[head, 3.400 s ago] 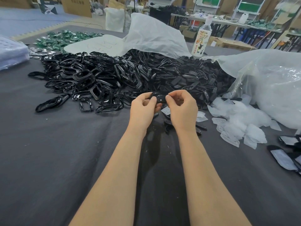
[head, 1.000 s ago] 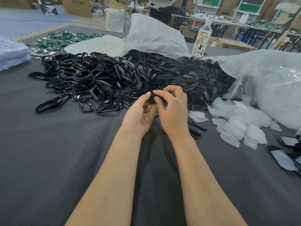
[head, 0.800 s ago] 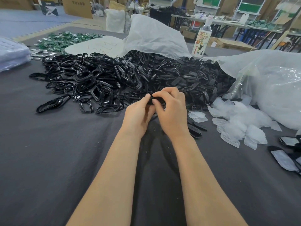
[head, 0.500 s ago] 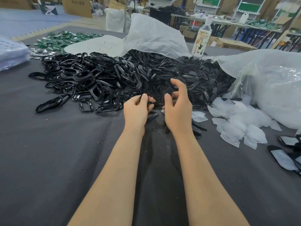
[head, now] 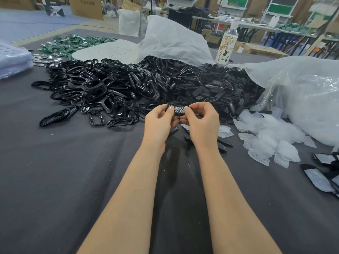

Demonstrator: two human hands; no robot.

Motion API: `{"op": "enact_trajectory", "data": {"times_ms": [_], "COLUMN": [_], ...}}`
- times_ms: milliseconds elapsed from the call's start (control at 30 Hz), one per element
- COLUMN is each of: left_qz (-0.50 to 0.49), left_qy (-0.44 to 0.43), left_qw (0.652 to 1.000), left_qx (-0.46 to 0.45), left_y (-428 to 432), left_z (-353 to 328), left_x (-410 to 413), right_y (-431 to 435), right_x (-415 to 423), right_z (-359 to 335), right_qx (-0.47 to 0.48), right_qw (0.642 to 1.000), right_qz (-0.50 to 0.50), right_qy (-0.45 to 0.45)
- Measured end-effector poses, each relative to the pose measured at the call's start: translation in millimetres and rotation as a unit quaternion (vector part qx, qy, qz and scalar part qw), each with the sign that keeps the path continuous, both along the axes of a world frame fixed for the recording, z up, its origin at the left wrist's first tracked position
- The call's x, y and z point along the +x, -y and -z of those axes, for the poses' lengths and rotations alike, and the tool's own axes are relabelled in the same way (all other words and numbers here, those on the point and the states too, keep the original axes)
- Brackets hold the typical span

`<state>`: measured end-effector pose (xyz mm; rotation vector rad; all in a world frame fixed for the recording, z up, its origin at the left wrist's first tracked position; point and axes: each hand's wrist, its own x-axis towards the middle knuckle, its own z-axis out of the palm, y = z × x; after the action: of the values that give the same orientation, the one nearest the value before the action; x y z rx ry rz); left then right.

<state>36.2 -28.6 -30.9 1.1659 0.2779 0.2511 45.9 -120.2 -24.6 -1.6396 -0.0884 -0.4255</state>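
A small black key-fob shell (head: 177, 109) with pale button marks is held above the dark cloth, just in front of the heap. My left hand (head: 159, 122) pinches its left end with thumb and fingers. My right hand (head: 201, 121) pinches its right end, fingers curled over it. Behind the hands spreads a big heap of black plastic frames (head: 102, 88) and flat black shell pieces (head: 216, 88). A few loose black pieces (head: 222, 143) lie on the cloth under my right wrist.
The table wears a dark grey cloth (head: 64, 180). Clear plastic bags (head: 308, 92) and small empty pouches (head: 266, 140) lie right. A bottle (head: 226, 46) stands behind the heap. Green circuit boards (head: 73, 44) and silvery discs (head: 43, 58) sit far left. Bagged black parts (head: 319, 178) lie near the right edge.
The hands drew together and lifted the black shell; my right fingers, spread half a second ago, now curl over its right end, and its buttoned face shows.
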Motion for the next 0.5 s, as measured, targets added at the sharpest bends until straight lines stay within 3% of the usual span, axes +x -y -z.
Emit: {"op": "enact_trajectory", "data": {"times_ms": [200,367,500], "left_qz": [0.044,0.081,0.038], "left_qy": [0.032,0.052,0.031], "left_qw": [0.998,0.993,0.998], "left_qx": [-0.024,-0.07,0.05], "left_y": [-0.9,-1.6,-1.2], "left_z": [-3.2,-4.2,0.6], "left_x": [-3.6,-4.3,-3.3], "right_y": [3.7,6.8,6.6], "right_x": [3.4,7.0,8.3], "right_z": [2.4,3.0,3.4], "right_qx": [-0.04,0.033,-0.028], "right_qw": [0.999,0.997,0.996], "right_qz": [0.036,-0.001,-0.007], "right_qy": [-0.001,-0.076,-0.079]}}
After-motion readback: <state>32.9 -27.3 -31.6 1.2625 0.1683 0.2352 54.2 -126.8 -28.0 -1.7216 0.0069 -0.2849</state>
